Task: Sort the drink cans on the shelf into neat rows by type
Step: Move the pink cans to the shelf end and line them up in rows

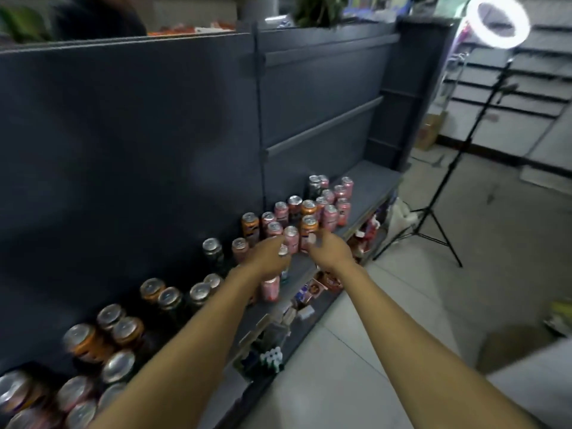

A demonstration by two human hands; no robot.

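While both hands are reaching mid-frame, left hand gripping a pink can, right hand pinching another pink can, crowded neighbours are risking toppling.

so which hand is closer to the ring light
Right. The right hand is over the shelf's front edge, on the ring light side. The left hand is further left, among the pink cans.

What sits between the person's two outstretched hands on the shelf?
In the head view, an upright pink drink can stands between the left hand and right hand.
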